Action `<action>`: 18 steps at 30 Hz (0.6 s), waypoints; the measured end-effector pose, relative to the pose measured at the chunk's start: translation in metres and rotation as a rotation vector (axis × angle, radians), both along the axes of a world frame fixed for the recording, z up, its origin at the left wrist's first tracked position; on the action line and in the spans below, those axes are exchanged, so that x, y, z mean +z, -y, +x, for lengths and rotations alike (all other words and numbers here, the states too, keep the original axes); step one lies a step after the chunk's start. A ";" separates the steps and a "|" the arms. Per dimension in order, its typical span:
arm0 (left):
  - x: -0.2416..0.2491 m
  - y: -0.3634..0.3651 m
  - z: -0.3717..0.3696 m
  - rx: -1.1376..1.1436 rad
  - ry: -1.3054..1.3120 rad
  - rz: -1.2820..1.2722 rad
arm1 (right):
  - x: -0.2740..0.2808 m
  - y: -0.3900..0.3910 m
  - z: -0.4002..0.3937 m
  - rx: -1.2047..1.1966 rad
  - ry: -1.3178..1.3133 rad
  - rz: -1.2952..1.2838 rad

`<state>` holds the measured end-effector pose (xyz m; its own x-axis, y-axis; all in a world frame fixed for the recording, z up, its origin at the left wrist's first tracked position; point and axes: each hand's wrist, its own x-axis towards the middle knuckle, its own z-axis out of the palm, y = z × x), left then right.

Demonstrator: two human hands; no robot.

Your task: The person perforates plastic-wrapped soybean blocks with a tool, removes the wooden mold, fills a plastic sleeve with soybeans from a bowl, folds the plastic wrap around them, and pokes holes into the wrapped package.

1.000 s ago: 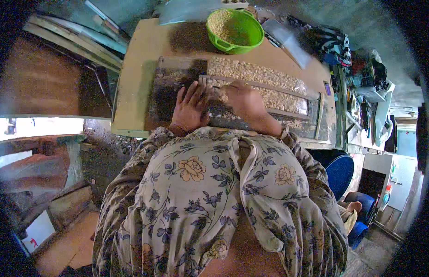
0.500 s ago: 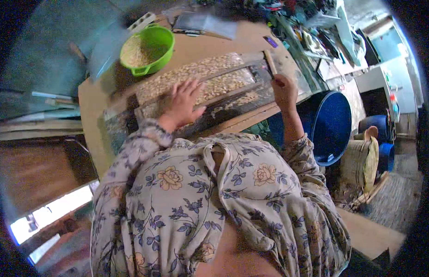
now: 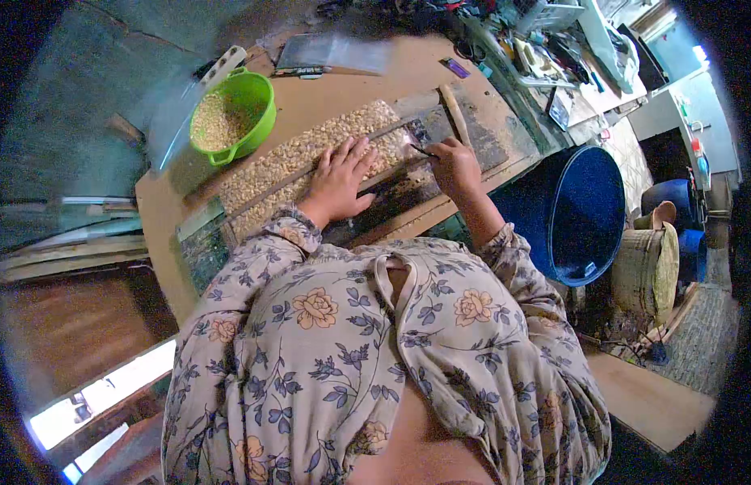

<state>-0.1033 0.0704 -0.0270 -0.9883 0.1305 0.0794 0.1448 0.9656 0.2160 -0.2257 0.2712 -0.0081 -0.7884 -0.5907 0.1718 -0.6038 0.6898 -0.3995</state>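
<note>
My left hand (image 3: 339, 182) lies flat, fingers spread, on a long slab of pale nut brittle (image 3: 294, 158) and on the thin wooden strip (image 3: 311, 171) that runs along it. My right hand (image 3: 452, 166) is closed around a thin dark blade or tool (image 3: 420, 148), whose tip rests at the slab's right end. The slab sits on a dark glossy board (image 3: 391, 194) on a wooden table (image 3: 327, 89). A short wooden stick (image 3: 456, 113) lies beyond the slab's right end.
A green bowl (image 3: 230, 117) of pale grains stands at the table's far left. A clear plastic sheet (image 3: 335, 52) lies at the back. A blue barrel (image 3: 577, 214) stands right of the table, a woven basket (image 3: 650, 271) beside it. Cluttered shelves fill the upper right.
My right hand has moved left from the table's right end to the slab's end, now with the thin tool. My left hand stays pressed on the slab. The view has shifted.
</note>
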 end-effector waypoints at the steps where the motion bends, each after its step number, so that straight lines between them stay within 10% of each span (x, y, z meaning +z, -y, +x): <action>1: 0.003 0.000 0.002 -0.003 0.001 -0.013 | -0.001 -0.001 0.000 0.020 0.002 0.014; 18: 0.018 0.020 0.057 0.176 0.006 -0.062 | 0.011 0.016 0.020 0.136 0.008 -0.066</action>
<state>-0.0462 0.0504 -0.0093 -0.9967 -0.0397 0.0705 -0.0284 0.9874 0.1554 -0.2055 0.2556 0.0027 -0.7036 -0.6795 0.2079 -0.6865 0.5743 -0.4460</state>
